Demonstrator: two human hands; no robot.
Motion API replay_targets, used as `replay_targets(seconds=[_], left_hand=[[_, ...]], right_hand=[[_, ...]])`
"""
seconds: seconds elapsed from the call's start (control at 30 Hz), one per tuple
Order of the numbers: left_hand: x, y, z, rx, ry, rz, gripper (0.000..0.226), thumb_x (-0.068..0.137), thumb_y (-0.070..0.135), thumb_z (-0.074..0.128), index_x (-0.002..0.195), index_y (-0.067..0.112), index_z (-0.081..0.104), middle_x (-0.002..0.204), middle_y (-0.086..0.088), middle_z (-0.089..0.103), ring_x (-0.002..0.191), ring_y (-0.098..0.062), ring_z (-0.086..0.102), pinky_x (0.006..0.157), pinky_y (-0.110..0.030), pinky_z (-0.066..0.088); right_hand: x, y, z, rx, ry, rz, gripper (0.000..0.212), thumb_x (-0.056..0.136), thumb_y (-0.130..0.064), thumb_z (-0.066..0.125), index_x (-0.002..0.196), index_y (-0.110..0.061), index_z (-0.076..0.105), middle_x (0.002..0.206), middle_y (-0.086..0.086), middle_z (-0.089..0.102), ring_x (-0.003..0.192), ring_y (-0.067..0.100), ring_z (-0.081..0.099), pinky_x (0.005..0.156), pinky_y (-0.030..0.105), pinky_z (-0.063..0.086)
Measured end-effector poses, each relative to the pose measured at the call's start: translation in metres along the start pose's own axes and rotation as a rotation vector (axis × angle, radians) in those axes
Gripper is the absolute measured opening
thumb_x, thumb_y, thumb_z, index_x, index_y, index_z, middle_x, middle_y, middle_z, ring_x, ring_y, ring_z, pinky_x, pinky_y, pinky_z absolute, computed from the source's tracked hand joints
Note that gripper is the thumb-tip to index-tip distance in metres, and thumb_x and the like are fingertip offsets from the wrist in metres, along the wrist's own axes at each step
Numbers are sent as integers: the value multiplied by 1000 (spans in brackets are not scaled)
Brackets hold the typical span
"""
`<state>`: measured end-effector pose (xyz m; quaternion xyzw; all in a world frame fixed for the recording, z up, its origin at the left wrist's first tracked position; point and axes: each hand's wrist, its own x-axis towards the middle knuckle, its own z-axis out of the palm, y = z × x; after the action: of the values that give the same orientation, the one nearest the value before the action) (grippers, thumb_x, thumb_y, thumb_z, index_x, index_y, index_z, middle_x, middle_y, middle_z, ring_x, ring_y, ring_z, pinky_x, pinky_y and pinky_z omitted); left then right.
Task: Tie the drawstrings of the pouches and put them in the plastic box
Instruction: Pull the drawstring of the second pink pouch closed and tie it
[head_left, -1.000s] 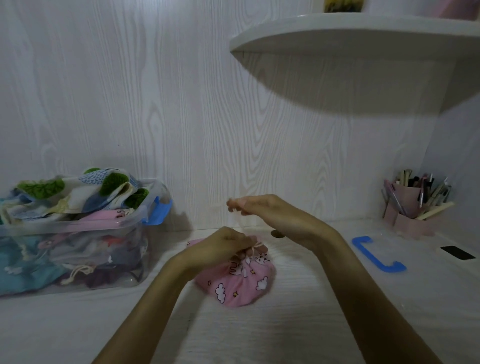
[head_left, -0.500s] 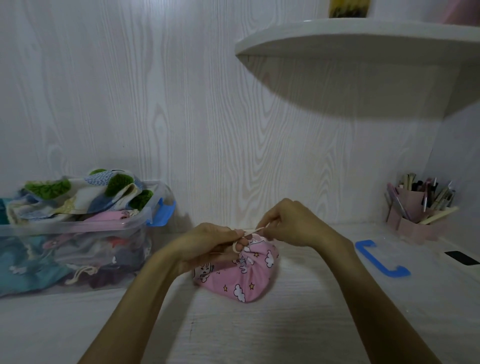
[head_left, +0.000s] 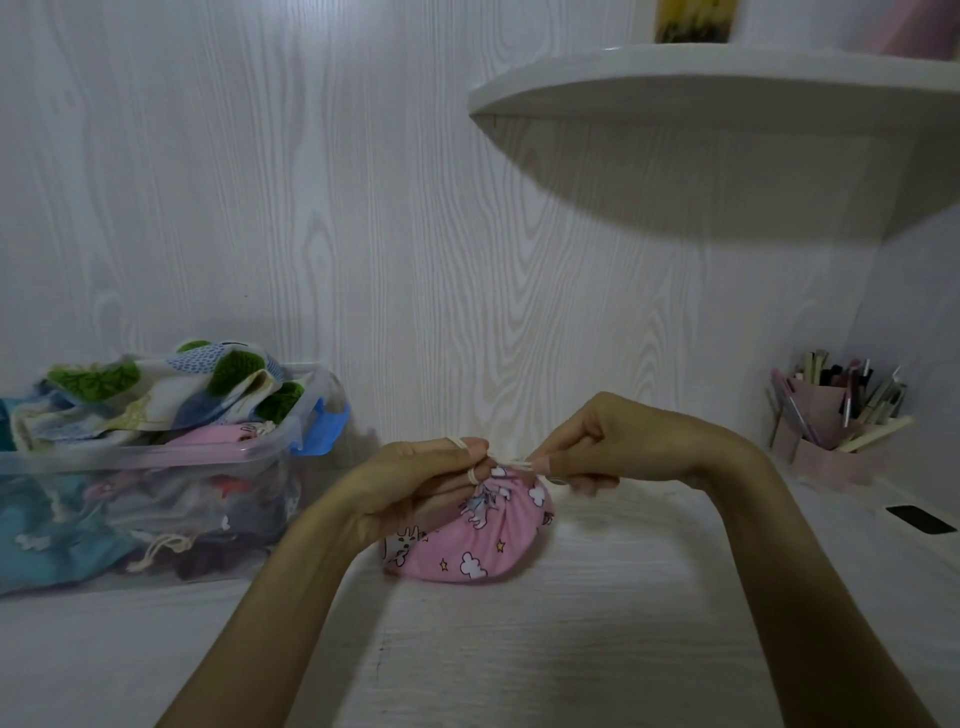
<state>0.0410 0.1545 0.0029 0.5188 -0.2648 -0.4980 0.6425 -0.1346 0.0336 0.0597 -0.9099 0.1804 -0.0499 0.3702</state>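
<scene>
So both hands pinch the drawstring (head_left: 511, 460) over the pink pouch (head_left: 478, 540): left hand (head_left: 426, 486), right hand (head_left: 613, 441). Pull evenly, I'd say, so the knot cinches tight.

**Hidden and cut off**

The left hand (head_left: 415, 488) covers the pouch's (head_left: 483, 545) left side. The cord (head_left: 511, 460) vanishes between fingertips; any knot is too small to tell. The box (head_left: 156, 457) runs off the left edge. Two shelf objects (head_left: 696, 21) are cropped at the top.

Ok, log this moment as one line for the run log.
step: tying drawstring | left hand: pinching cord | right hand: pinching cord | pink pouch: on desk | plastic box: left, open
</scene>
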Motion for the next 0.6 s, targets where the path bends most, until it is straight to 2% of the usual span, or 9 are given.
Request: replay_targets(seconds=[0.07, 0.13, 0.17, 0.23, 0.3, 0.4, 0.47, 0.53, 0.6], left_hand=[[0, 1, 0, 14, 33, 34, 13, 78, -3, 66, 86, 4, 73, 83, -10, 75, 68, -11, 72, 68, -17, 57], [-1, 3, -1, 62, 68, 50, 13, 75, -6, 69, 82, 4, 74, 82, -10, 74, 66, -10, 71, 66, -16, 57], [-3, 4, -2, 88, 79, 52, 13, 74, -6, 69, 81, 4, 74, 81, -9, 74, 63, -9, 70, 63, -14, 57], [-4, 5, -3, 146, 69, 61, 13, 73, -4, 70, 82, 4, 74, 79, -8, 73, 63, -8, 69, 60, -13, 55], [-6, 5, -1, 226, 23, 88, 13, 73, -3, 71, 83, 4, 74, 81, -9, 73, 68, -9, 69, 63, -13, 55], [-8, 3, 3, 344, -29, 160, 13, 71, -4, 71, 76, 7, 75, 80, -9, 74, 74, -12, 70, 68, -15, 55], [-9, 4, 2, 420, -9, 215, 12, 70, -3, 73, 74, 9, 75, 77, -9, 73, 75, -13, 70, 70, -17, 55], [-9, 6, 1, 505, 35, 276, 13, 70, -2, 75, 75, 10, 74, 75, -9, 74, 73, -12, 71, 68, -15, 54], [-11, 8, 2, 571, 73, 339, 16, 68, -5, 76, 74, 10, 73, 73, -9, 74, 70, -11, 71, 67, -13, 53]], right_hand=[[-2, -3, 3, -40, -150, 20, 23, 89, -25, 61, 104, -13, 73, 73, -4, 70, 56, 5, 53, 53, 13, 41], [-3, -4, 4, -75, -215, 49, 25, 91, -30, 57, 102, -15, 74, 90, -3, 74, 56, 4, 56, 53, 13, 40], [-3, -3, 3, -90, -177, 72, 26, 92, -34, 55, 99, -17, 74, 96, -3, 74, 56, 4, 57, 52, 13, 39], [1, -1, 2, -150, 30, 94, 25, 93, -37, 52, 94, -23, 73, 100, -3, 72, 57, 6, 55, 54, 13, 40], [9, 0, 6, -197, 178, -11, 20, 94, -30, 54, 106, -25, 68, 106, -4, 67, 68, 12, 60, 63, 18, 49], [21, 0, 22, -232, 20, -109, 29, 94, -21, 54, 122, -24, 61, 109, -9, 61, 88, 13, 63, 79, 21, 50], [26, 2, 29, -197, -8, -110, 28, 93, -19, 56, 120, -19, 64, 110, -4, 65, 83, -2, 62, 80, 19, 49], [29, 6, 30, -131, 57, -109, 24, 91, -20, 60, 113, -19, 68, 104, -3, 67, 67, -15, 57, 77, 17, 46], [30, 9, 31, -102, 95, -87, 21, 90, -23, 62, 109, -20, 70, 97, -6, 65, 59, -16, 55, 66, 12, 41]])
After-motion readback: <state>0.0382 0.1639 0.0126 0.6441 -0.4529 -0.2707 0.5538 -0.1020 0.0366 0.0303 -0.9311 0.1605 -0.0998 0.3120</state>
